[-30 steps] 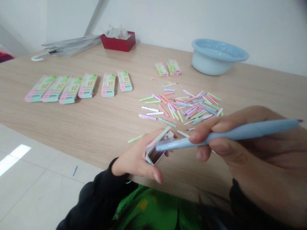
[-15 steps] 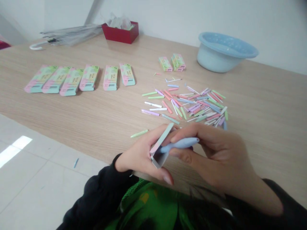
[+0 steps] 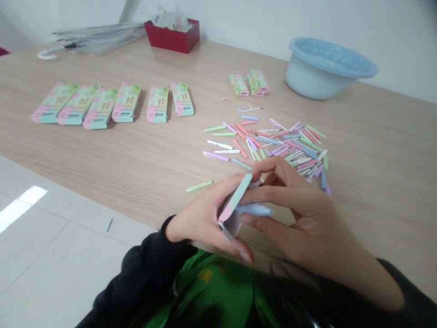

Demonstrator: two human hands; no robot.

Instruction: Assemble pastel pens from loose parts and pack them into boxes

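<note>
My left hand (image 3: 208,218) is closed around a small carton (image 3: 235,205), whose open end and raised flap face my right hand. A light blue pen (image 3: 256,209) sticks out of that open end, its tapered tip pointing right; the rest is hidden inside the carton. The thumb and fingers of my right hand (image 3: 300,214) are pinched about the pen, with the index finger near the flap. Just beyond my hands lies a loose pile of coloured pen parts (image 3: 283,146), and a green pen (image 3: 200,186) rests apart, left of them.
Several pastel cartons (image 3: 100,108) lie in a row at left. Smaller stacked boxes (image 3: 258,83) and a blue basin (image 3: 327,68) stand toward the back right. A red box (image 3: 172,37) and a clear umbrella (image 3: 102,38) are by the wall. A blue piece (image 3: 109,225) lies on the floor.
The light blue pen has gone deeper into the carton, so less of it sticks out. My right hand's index finger has lifted toward the flap. The view has shifted slightly.
</note>
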